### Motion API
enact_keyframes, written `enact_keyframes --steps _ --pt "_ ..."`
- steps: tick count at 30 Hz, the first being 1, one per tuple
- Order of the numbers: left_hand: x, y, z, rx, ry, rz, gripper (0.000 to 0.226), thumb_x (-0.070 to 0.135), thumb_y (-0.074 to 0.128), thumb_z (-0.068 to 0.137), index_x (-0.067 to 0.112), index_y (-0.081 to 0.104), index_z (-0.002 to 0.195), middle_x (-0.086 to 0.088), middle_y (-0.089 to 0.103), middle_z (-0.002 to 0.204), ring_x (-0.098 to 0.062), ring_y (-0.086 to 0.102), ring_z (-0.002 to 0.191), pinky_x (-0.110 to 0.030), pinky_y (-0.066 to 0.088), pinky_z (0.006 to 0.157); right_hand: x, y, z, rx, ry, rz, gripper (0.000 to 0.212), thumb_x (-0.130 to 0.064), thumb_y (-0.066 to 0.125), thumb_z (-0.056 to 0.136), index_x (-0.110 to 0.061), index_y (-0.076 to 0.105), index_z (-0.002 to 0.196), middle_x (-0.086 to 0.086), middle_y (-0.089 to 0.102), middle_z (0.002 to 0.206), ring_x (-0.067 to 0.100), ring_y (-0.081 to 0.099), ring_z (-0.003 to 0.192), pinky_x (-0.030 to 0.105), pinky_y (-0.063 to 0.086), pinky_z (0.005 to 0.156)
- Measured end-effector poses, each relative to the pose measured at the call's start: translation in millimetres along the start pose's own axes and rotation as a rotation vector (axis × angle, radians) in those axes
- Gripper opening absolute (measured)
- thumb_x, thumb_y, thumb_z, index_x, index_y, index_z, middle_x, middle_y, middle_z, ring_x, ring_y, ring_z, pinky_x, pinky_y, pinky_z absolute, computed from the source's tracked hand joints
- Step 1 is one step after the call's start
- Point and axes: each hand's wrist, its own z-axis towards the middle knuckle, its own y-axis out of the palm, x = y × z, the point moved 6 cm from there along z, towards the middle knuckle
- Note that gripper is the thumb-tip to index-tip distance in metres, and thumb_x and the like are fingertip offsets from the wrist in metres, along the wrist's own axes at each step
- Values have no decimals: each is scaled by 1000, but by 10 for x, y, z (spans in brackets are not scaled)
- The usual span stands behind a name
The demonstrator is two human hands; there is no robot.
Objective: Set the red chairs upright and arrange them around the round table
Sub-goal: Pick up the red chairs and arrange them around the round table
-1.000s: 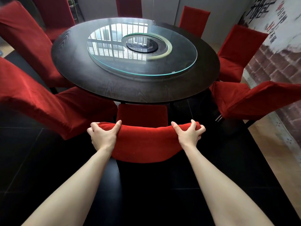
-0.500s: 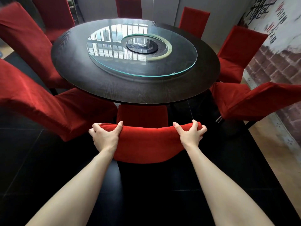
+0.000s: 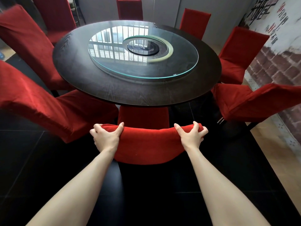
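While you grip near chair (image 3: 146,144) backrest, left hand (image 3: 106,137) and right hand (image 3: 191,136) curled over top edge, seat sits tucked under table (image 3: 114,92). Other chairs upright round it; little seems left.

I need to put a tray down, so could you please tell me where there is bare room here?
On the round table, the dark wood band between near edge and glass turntable is bare. Open floor lies between the held chair and the right chair. Left is crowded: the left chair sits close beside the left hand.
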Motion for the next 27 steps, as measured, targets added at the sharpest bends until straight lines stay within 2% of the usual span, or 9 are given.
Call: enact_keyframes --steps 5,9,17,21,27 --pt "12 -1 38 -9 5 9 80 59 79 67 8 44 117 -16 44 126 -41 57 106 -45 42 97 -23 13 -13 2 -6 -1 90 -59 73 77 -17 33 146 8 8 149 38 31 127 40 42 87" --pt "17 -3 32 -9 7 13 80 59 79 67 7 44 116 -16 44 125 -41 57 106 -46 42 97 -16 17 -3 3 -1 -6 90 -59 73 77 -17 34 146 8 9 149 38 31 128 43 44 90" --pt "26 -25 18 -47 4 68 83 64 76 69 9 42 122 -16 43 128 -43 55 110 -48 45 92 -11 8 -13 -16 6 -43 91 -63 71 75 -21 33 146 8 8 151 39 32 127 39 39 83" --pt "10 -53 15 -69 8 116 85 66 73 70 8 41 124 -17 41 131 -42 49 118 -50 44 92 4 4 -40 -45 25 -85 94 -68 68 74 -25 29 148 6 5 153 41 28 130 47 43 91" --pt "-36 -120 82 -101 23 138 88 63 73 72 3 42 128 -21 40 135 -43 37 128 -50 36 104 12 17 -127 -87 81 -82 99 -71 68 72 -30 25 151 3 -2 156 42 18 139 54 39 100"
